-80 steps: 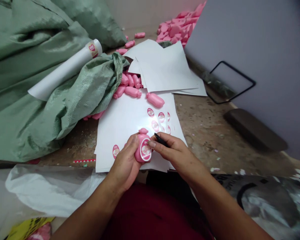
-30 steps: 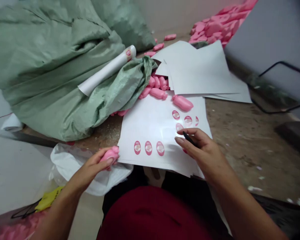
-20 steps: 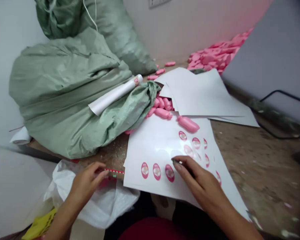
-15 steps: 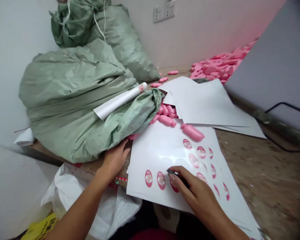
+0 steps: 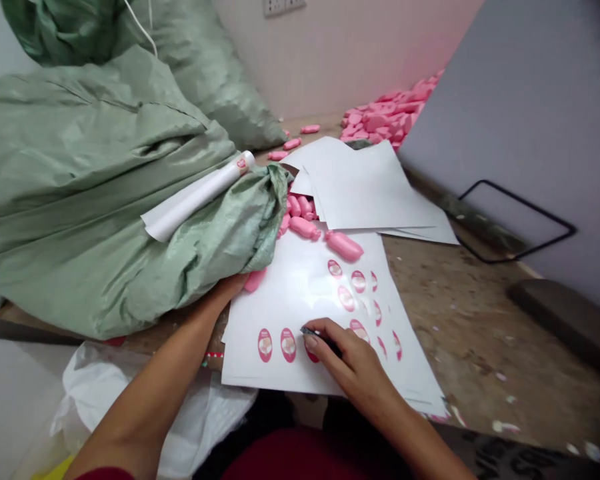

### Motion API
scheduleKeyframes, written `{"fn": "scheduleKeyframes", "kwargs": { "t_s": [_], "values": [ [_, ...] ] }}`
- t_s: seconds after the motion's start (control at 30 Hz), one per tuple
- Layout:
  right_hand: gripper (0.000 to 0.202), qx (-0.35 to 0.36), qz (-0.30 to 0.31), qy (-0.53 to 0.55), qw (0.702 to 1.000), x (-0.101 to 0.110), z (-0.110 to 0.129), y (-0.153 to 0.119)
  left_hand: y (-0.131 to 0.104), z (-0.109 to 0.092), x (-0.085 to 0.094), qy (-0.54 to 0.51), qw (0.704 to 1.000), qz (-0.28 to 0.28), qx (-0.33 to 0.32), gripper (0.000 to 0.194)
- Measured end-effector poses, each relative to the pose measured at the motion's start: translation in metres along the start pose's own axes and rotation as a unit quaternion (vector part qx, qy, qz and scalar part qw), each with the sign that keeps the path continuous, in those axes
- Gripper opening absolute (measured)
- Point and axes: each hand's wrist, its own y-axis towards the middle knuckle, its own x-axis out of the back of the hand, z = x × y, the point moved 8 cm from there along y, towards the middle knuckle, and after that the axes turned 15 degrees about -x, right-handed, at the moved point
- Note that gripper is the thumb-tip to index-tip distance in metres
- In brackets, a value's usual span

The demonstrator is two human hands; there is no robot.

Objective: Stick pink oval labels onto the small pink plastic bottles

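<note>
The right hand grips a dark tool in its fingers over the label sheet, at the surface's front edge. Lettering on the pink oval labels is too small to read. The left hand goes under the green sack; its fingers' state cannot be told.

A shiny white sheet lies flat under the right hand. Pink oval stickers dot it: two sit side by side just left of that hand, a third is partly hidden by it, and more lie past it. The hand pinches a small dark tool. Farther ahead, a smooth pink bottle lies on its side.
</note>
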Motion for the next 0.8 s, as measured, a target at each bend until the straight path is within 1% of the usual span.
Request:
{"fn": "scheduleKeyframes", "kwargs": {
  "t_s": [0.07, 0.13, 0.2, 0.23, 0.27, 0.33, 0.37, 0.4, 0.43, 0.47, 0.5, 0.53, 0.57, 0.6, 0.63, 0.67, 0.7, 0.73, 0.8],
  "values": [
    [0.033, 0.003, 0.005, 0.039, 0.999, 0.003, 0.000, -0.001, -0.004, -0.001, -0.017, 0.078, 0.996, 0.032, -0.037, 0.046],
    [0.030, 0.005, 0.011, 0.090, 0.996, 0.007, 0.001, -0.002, -0.016, -0.007, -0.028, 0.142, 0.986, 0.051, -0.074, 0.034],
    [0.029, 0.001, 0.006, 0.141, 0.990, 0.015, 0.001, -0.002, -0.030, -0.016, -0.031, 0.218, 0.968, 0.059, -0.110, 0.038],
    [0.028, -0.003, -0.001, 0.160, 0.987, 0.020, 0.001, -0.002, -0.038, -0.023, -0.033, 0.275, 0.950, 0.070, -0.133, 0.040],
    [0.028, -0.008, -0.010, 0.169, 0.986, 0.024, 0.001, -0.002, -0.044, -0.028, -0.036, 0.338, 0.924, 0.088, -0.156, 0.042],
    [0.027, -0.017, -0.027, 0.155, 0.987, 0.032, 0.001, -0.003, -0.053, -0.034, -0.043, 0.445, 0.865, 0.135, -0.191, 0.045],
    [0.026, -0.018, -0.031, 0.132, 0.991, 0.034, 0.001, -0.004, -0.056, -0.034, -0.047, 0.469, 0.847, 0.154, -0.196, 0.046],
    [0.025, -0.016, -0.033, 0.098, 0.994, 0.034, 0.002, -0.005, -0.057, -0.033, -0.049, 0.467, 0.847, 0.162, -0.194, 0.048],
    [0.023, -0.012, -0.036, 0.055, 0.998, 0.034, 0.002, -0.007, -0.058, -0.032, -0.050, 0.448, 0.859, 0.159, -0.193, 0.049],
    [0.022, -0.007, -0.043, 0.004, 0.999, 0.033, 0.002, -0.009, -0.060, -0.032, -0.052, 0.411, 0.878, 0.147, -0.194, 0.049],
    [0.021, -0.001, -0.055, -0.048, 0.997, 0.032, 0.001, -0.011, -0.061, -0.032, -0.054, 0.355, 0.905, 0.129, -0.196, 0.045],
    [0.020, 0.005, -0.074, -0.098, 0.992, 0.031, 0.000, -0.013, -0.064, -0.030, -0.056, 0.275, 0.936, 0.111, -0.191, 0.040],
    [0.019, 0.011, -0.098, -0.142, 0.985, 0.031, -0.001, -0.015, -0.067, -0.027, -0.060, 0.170, 0.965, 0.095, -0.174, 0.035],
    [0.018, 0.016, -0.123, -0.177, 0.976, 0.030, -0.001, -0.016, -0.070, -0.023, -0.065, 0.048, 0.985, 0.077, -0.144, 0.031],
    [0.016, 0.023, -0.145, -0.204, 0.968, 0.030, -0.001, -0.017, -0.073, -0.016, -0.071, -0.078, 0.990, 0.058, -0.103, 0.031],
    [0.014, 0.033, -0.164, -0.225, 0.960, 0.029, -0.001, -0.018, -0.077, -0.010, -0.078, -0.191, 0.979, 0.036, -0.059, 0.031],
    [0.013, 0.045, -0.182, -0.241, 0.952, 0.028, 0.001, -0.018, -0.079, -0.004, -0.083, -0.280, 0.960, 0.012, -0.018, 0.030],
    [0.011, 0.060, -0.199, -0.254, 0.945, 0.027, 0.003, -0.019, -0.081, 0.000, -0.088, -0.342, 0.940, -0.014, 0.013, 0.028],
    [0.010, 0.088, -0.231, -0.272, 0.930, 0.026, 0.008, -0.020, -0.083, 0.007, -0.091, -0.400, 0.913, -0.053, 0.051, 0.024]
  ]
}}
